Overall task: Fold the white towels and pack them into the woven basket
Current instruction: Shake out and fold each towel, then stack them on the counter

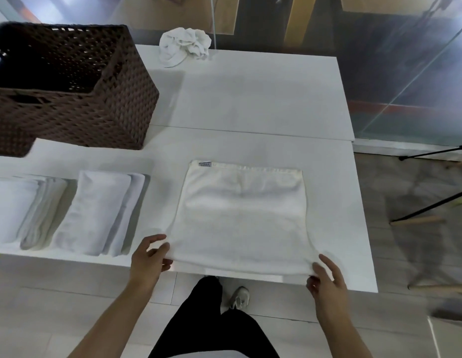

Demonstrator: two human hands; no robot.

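A white towel (pixel 241 218), folded once, lies flat on the white table (pixel 263 99) near its front edge, a small label at its far left corner. My left hand (pixel 150 257) pinches the towel's near left corner. My right hand (pixel 325 277) pinches the near right corner. Two folded white towels (pixel 95 213) (pixel 15 208) lie side by side at the left. A crumpled white towel (pixel 184 46) sits at the table's far edge. The dark brown woven basket (pixel 116 104) stands at the far left, its inside dark.
Black tripod legs (pixel 431 205) stand on the floor to the right of the table. A glass wall runs behind the table. My legs and a shoe (pixel 239 297) show below the front edge.
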